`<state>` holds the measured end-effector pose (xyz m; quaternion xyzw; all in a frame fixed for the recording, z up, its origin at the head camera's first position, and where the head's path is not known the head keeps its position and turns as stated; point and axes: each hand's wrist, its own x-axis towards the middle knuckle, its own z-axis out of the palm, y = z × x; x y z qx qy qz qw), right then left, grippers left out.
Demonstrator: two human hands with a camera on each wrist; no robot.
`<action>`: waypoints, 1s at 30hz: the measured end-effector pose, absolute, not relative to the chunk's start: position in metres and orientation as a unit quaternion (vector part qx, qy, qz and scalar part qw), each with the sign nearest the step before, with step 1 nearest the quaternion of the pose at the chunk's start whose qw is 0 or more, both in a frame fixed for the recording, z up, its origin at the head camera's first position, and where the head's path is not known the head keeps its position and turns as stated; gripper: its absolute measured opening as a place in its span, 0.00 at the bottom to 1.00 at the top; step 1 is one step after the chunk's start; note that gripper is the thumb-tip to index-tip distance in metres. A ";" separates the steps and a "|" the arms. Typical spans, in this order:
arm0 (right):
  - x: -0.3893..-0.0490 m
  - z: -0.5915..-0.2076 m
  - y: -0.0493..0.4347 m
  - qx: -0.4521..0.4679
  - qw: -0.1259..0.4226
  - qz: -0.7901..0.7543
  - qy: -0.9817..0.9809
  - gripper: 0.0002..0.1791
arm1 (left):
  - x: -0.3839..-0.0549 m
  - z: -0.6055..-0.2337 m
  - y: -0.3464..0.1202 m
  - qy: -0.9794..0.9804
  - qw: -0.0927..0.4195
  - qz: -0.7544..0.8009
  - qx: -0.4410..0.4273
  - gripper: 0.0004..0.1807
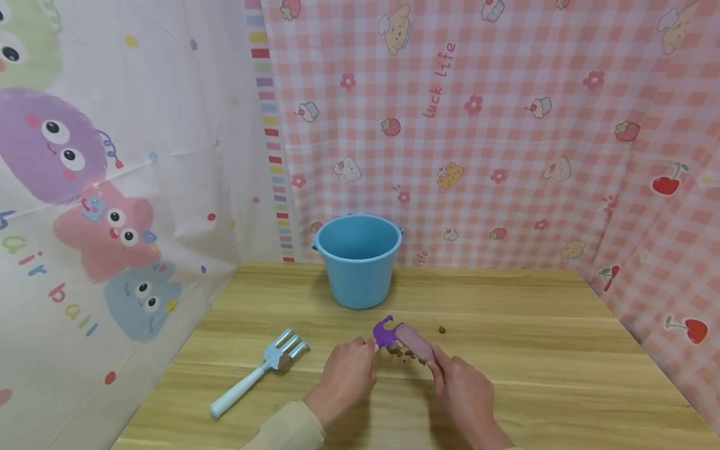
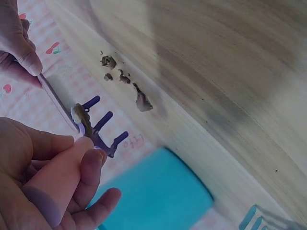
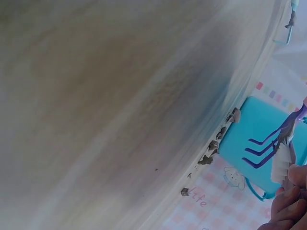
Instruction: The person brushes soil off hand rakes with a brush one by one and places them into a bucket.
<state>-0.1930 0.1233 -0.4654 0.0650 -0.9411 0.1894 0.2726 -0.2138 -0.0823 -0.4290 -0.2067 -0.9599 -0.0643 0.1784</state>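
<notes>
My left hand [image 1: 345, 373] grips the pink handle [image 2: 56, 179] of a small purple hand rake [image 1: 384, 335], its bent tines pointing away from the hand. Brown dirt [image 2: 81, 117] clings to the rake's head. In my right hand [image 1: 464, 389] is a brush [image 1: 415, 342] with a dotted pinkish back, pinched between thumb and fingers. Its white bristles [image 3: 281, 163] lie against the rake's dirty head in the right wrist view. Below both tools, several brown dirt clumps [image 2: 143, 101] are scattered over the wooden table [image 1: 540, 375].
Behind the hands a blue bucket [image 1: 360, 281] stands upright near the table's back edge. To the left lies a light blue garden fork [image 1: 239, 390] with a brown clump at its tines. One stray crumb [image 1: 442, 329] sits right of the brush. Patterned cloths [image 1: 478, 206] hang around the table.
</notes>
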 end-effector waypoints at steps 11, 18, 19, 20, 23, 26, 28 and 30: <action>-0.195 -0.467 0.124 0.060 0.255 0.189 -0.946 0.18 | -0.215 -0.431 -0.083 -0.960 0.176 -0.068 -0.208 0.06; -0.195 -0.467 0.126 0.059 0.255 0.189 -0.946 0.18 | -0.213 -0.432 -0.084 -0.957 0.188 -0.063 -0.214 0.05; -0.196 -0.468 0.127 0.060 0.256 0.190 -0.946 0.18 | -0.213 -0.432 -0.084 -0.957 0.188 -0.062 -0.214 0.05; -0.196 -0.468 0.128 0.060 0.256 0.191 -0.946 0.18 | -0.213 -0.432 -0.083 -0.957 0.189 -0.062 -0.214 0.05; -0.197 -0.468 0.132 0.059 0.255 0.195 -0.945 0.18 | -0.212 -0.432 -0.083 -0.957 0.187 -0.061 -0.213 0.05; -0.199 -0.467 0.137 0.054 0.251 0.198 -0.946 0.18 | -0.212 -0.432 -0.083 -0.958 0.182 -0.061 -0.215 0.05; -0.200 -0.465 0.138 0.051 0.255 0.203 -0.944 0.18 | -0.211 -0.431 -0.083 -0.959 0.177 -0.062 -0.214 0.04; -0.200 -0.462 0.136 0.055 0.264 0.211 -0.940 0.19 | -0.212 -0.430 -0.083 -0.960 0.171 -0.063 -0.212 0.05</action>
